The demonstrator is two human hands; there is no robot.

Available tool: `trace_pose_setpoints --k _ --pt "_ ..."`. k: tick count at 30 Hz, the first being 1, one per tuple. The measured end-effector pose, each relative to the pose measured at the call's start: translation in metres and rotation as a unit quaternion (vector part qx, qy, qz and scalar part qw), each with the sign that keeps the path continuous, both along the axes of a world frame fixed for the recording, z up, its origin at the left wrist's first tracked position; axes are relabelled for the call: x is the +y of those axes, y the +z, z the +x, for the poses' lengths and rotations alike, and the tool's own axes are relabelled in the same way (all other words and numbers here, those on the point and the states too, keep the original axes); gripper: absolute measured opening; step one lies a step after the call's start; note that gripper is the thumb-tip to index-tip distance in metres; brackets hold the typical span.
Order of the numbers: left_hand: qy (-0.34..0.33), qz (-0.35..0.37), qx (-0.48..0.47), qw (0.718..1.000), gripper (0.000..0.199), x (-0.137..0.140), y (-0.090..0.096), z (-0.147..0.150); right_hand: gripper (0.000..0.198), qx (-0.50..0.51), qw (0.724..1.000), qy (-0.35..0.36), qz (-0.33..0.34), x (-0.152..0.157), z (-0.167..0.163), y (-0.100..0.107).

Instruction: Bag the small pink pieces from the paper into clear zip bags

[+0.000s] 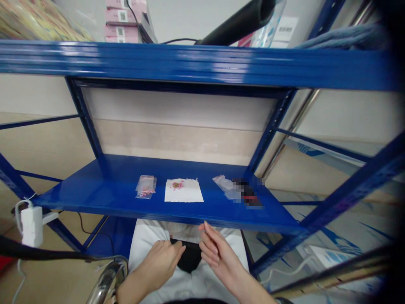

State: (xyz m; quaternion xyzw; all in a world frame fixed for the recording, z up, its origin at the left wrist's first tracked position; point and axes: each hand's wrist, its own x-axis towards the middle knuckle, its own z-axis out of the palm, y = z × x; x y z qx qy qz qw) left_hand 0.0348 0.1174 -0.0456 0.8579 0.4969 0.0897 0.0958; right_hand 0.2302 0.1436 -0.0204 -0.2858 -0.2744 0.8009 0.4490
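Observation:
My left hand [162,260] is over my lap, back upward, its fingers curled in and closed; what they hold, if anything, is hidden. My right hand [215,248] is opposite, just below the shelf's front edge. Its index finger points up against a small pinkish tip, and the other fingers curl toward the palm; I cannot make out anything in them. A black item [190,258] shows on my lap between the hands. On the blue shelf [120,207], a white cloth [186,195] bears a small pile of pink and gold bits [177,185].
Left of the cloth lies a clear zip bag [146,187] with pink pieces; to the right are a clear plastic bag [226,185] and a blurred dark item [248,194]. A blue upper shelf beam [190,63] crosses above. A white plug adapter [31,226] hangs at the left.

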Motion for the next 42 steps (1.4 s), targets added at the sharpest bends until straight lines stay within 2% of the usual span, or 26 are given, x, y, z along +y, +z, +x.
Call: trace_pose_setpoints --k 2,4,5,8,10,11,14,17,19,21,22,24,25,28,30,34,35,36,38,40,41,42 --pt "0.009 -0.005 0.003 1.0 0.043 0.003 0.002 0.001 0.03 0.002 0.999 -0.021 0.038 0.014 0.003 0.023" --pt "0.01 -0.005 0.003 1.0 0.042 0.005 0.004 0.002 0.029 0.0 0.996 -0.007 0.087 0.028 0.007 0.042" --pt "0.01 -0.003 0.004 1.0 0.041 0.006 0.004 0.003 0.03 -0.006 0.993 0.03 0.112 0.034 0.008 0.049" --pt "0.011 0.001 0.008 1.0 0.039 0.004 0.004 0.003 0.034 -0.038 0.963 0.219 0.152 0.041 0.009 0.055" --pt "-0.009 -0.002 0.02 1.0 0.037 0.003 0.001 0.0 0.037 -0.064 0.943 0.306 0.118 0.032 0.002 0.045" --pt "-0.026 -0.007 0.029 0.999 0.035 0.002 -0.002 -0.002 0.038 -0.08 0.94 0.321 0.087 0.023 -0.004 0.036" --pt "-0.062 -0.04 0.056 0.996 0.026 0.005 -0.014 -0.009 0.041 -0.142 0.939 0.314 0.005 -0.011 -0.025 -0.002" --pt "-0.062 -0.097 0.084 0.99 0.021 0.006 -0.029 -0.015 0.041 -0.216 0.932 0.289 -0.013 -0.031 -0.043 -0.033" --pt "-0.081 -0.117 0.107 0.984 0.023 0.004 -0.038 -0.018 0.043 -0.256 0.931 0.257 0.044 -0.024 -0.05 -0.039" --pt "-0.097 -0.113 0.118 0.982 0.028 0.002 -0.04 -0.02 0.047 -0.3 0.92 0.198 0.155 0.002 -0.053 -0.032" --pt "-0.101 -0.106 0.116 0.982 0.03 0.002 -0.039 -0.02 0.049 -0.327 0.906 0.157 0.218 0.02 -0.053 -0.026" --pt "-0.106 -0.095 0.103 0.984 0.033 0.004 -0.031 -0.018 0.046 -0.39 0.849 0.055 0.353 0.062 -0.049 -0.011" --pt "-0.108 -0.091 0.091 0.986 0.034 0.007 -0.026 -0.016 0.042 -0.419 0.82 0.005 0.39 0.084 -0.046 -0.004" --pt "-0.099 -0.076 0.044 0.991 0.037 0.021 -0.008 -0.007 0.024 -0.506 0.747 -0.082 0.423 0.141 -0.037 0.007" --pt "-0.088 -0.071 0.014 0.993 0.038 0.031 0.0 -0.001 0.017 -0.564 0.7 -0.107 0.426 0.166 -0.035 0.007" --pt "-0.048 -0.062 -0.018 0.997 0.036 0.041 -0.005 0.0 0.021 -0.64 0.627 -0.121 0.427 0.183 -0.036 -0.001" --pt "-0.042 -0.063 -0.022 0.997 0.036 0.041 -0.008 -0.002 0.023 -0.654 0.602 -0.123 0.442 0.184 -0.034 -0.003" --pt "-0.041 -0.066 -0.025 0.997 0.036 0.041 -0.012 -0.004 0.025 -0.67 0.566 -0.126 0.463 0.185 -0.03 -0.003" --pt "-0.046 -0.075 -0.031 0.996 0.036 0.04 -0.018 -0.009 0.033 -0.716 0.473 -0.133 0.496 0.189 -0.014 0.002" --pt "-0.053 -0.083 -0.04 0.994 0.035 0.04 -0.021 -0.011 0.041 -0.772 0.389 -0.14 0.483 0.198 0.011 0.012" --pt "-0.057 -0.087 -0.045 0.994 0.035 0.04 -0.021 -0.01 0.043 -0.8 0.364 -0.141 0.456 0.204 0.024 0.018" --pt "-0.062 -0.09 -0.05 0.993 0.034 0.041 -0.02 -0.009 0.043 -0.825 0.35 -0.139 0.422 0.211 0.038 0.023"
